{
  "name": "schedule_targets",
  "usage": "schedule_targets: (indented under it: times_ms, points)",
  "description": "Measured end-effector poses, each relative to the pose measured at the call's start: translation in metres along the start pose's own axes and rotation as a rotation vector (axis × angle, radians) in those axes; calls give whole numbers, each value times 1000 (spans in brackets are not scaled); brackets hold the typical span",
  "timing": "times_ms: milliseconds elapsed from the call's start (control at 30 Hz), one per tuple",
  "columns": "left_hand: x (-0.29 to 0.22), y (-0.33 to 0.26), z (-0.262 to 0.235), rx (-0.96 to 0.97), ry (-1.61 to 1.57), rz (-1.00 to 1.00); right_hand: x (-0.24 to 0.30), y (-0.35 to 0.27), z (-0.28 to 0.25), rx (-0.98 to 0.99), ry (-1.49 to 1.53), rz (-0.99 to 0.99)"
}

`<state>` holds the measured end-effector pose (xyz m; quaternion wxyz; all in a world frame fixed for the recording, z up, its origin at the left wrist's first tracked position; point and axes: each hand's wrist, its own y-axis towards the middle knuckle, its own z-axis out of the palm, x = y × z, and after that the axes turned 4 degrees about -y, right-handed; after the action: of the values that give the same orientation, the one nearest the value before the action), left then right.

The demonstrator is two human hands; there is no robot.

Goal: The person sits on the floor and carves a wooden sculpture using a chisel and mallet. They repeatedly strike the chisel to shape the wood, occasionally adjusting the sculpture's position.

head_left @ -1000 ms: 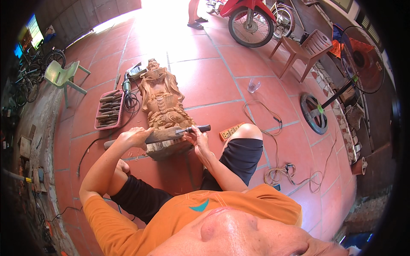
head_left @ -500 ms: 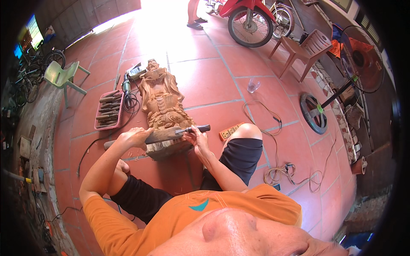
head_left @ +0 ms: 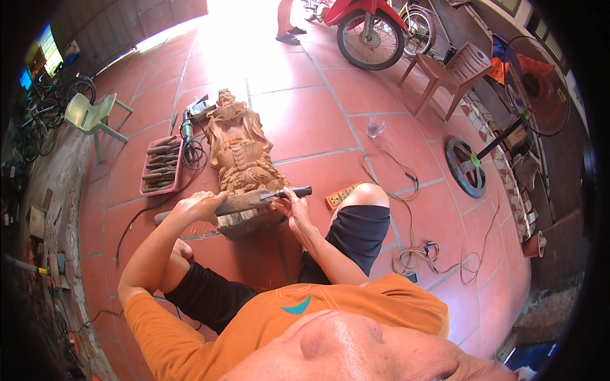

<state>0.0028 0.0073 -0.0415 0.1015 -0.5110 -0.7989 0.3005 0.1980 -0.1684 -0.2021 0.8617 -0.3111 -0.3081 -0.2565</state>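
Observation:
A carved wooden statue (head_left: pixel 238 143) of a robed figure lies on its back on the tiles before me, its thick base (head_left: pixel 251 222) toward me. My left hand (head_left: pixel 202 206) is closed round a long grey-brown bar (head_left: pixel 244 202) that passes across the base; whether it is wood or stone I cannot tell. In my right hand (head_left: pixel 292 207) the fingers pinch a chisel (head_left: pixel 298 191) by its dark handle. Its blade points left and lies over the bar's right end.
Left of the statue are a pink basket (head_left: pixel 161 181) of carving tools and a corded power tool (head_left: pixel 187 127). Right of it lie an orange power strip (head_left: pixel 342 196), a glass (head_left: pixel 375 127) and loose cable (head_left: pixel 416 257). A fan (head_left: pixel 467 168), chairs and a red motorbike (head_left: pixel 370 38) stand farther off.
Both hands, the bar and the chisel stay in nearly the same place. The whole view has shifted very slightly.

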Motion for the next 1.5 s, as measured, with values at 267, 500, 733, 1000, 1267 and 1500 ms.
schedule_targets:
  times_ms: [267,500,733,1000,1267,1500]
  points:
    - [1,-1,-1,-5,7,9,0,-1,2,4,2,1]
    - [-4,3,-1,-13,12,23,2,1,-5,-9,6,-2]
    - [-4,-5,-4,13,2,13,0,2,-2,12,-4,11]
    - [-3,-4,-3,11,6,18,-1,1,-2,11,1,1]
    - [-3,-3,-2,15,7,8,1,0,-1,7,-5,5]
    - [-1,-1,1,-4,17,21,-1,2,-3,14,-15,10]
